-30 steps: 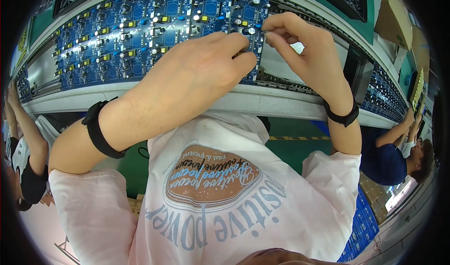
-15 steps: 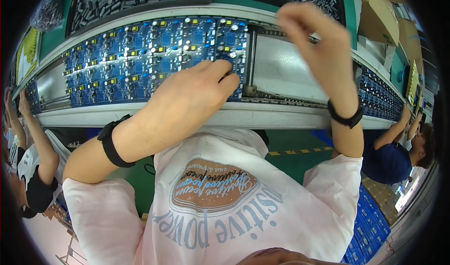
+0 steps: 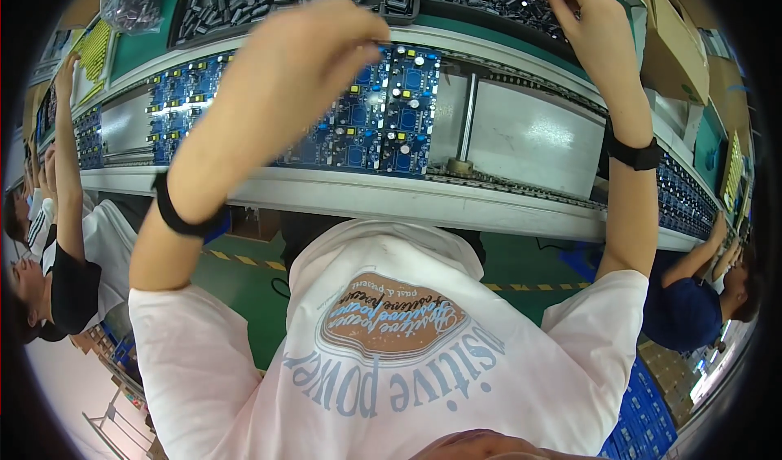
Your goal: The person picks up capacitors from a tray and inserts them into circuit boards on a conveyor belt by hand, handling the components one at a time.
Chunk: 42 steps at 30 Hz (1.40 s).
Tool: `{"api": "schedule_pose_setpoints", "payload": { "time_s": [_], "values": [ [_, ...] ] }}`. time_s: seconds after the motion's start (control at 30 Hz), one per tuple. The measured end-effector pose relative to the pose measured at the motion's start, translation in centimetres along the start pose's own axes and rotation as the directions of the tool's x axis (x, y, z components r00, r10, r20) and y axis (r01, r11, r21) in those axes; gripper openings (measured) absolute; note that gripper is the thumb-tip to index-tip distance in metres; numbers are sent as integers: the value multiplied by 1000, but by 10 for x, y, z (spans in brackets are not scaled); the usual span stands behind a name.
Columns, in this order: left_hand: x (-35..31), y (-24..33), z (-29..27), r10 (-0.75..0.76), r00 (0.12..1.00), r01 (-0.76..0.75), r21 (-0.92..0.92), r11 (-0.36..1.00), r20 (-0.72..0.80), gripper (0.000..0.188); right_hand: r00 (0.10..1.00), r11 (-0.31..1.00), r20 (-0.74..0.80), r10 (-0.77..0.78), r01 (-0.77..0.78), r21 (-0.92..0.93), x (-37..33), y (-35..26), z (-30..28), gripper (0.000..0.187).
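My left hand [image 3: 314, 61], smeared by motion, is raised over a panel of blue circuit boards [image 3: 413, 111], close to the front edge of a dark tray of black cylindrical components [image 3: 236, 6]. Whether it holds anything cannot be made out. My right hand [image 3: 593, 10] reaches over a second dark tray with small dark components [image 3: 489, 0]; its thumb and fingers are curved and apart, with nothing visible between them. Yellow, white and blue parts stand on the boards. My left forearm hides part of the panel.
The panel lies on a conveyor with chain rails [image 3: 521, 187] and a metal crossbar [image 3: 468, 118]. A cardboard box [image 3: 672, 45] stands at the right, a clear plastic bag [image 3: 130, 2] at the far left. Other people work along the line on both sides; more boards [image 3: 684, 195] lie at right.
My left hand has lifted off the boards and moved left and away from me. My right hand has moved farther out, over the right tray. The view has shifted slightly.
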<state>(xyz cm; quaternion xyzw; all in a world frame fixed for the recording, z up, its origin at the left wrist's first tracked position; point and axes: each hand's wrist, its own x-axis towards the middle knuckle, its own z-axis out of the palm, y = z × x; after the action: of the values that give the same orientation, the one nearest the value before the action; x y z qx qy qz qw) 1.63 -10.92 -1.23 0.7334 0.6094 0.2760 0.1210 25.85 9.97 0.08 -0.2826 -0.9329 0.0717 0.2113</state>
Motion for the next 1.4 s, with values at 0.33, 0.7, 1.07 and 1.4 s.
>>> {"api": "schedule_pose_setpoints", "payload": {
  "time_s": [0.33, 0.7, 1.07, 1.4],
  "values": [
    [74, -68, 1, -114, 992, 88, 375, 923, 47, 14, 992, 995, 95, -86, 90, -42, 15, 15, 11, 13],
    [59, -31, -18, -256, 962, 255, -16, 967, -96, 10, 886, 280, 394, 244, -454, 846, -14, 1, -9, 12],
    [22, -6, -22, -434, 899, 404, -270, 874, -61, 18, 903, 352, 428, 30, -410, 841, -59, -14, 0, 17],
    [-17, -24, -15, -232, 972, 223, -214, 951, -21, 21, 793, 363, 607, -57, -549, 753, -78, -54, 24, 11]
  ]
}}
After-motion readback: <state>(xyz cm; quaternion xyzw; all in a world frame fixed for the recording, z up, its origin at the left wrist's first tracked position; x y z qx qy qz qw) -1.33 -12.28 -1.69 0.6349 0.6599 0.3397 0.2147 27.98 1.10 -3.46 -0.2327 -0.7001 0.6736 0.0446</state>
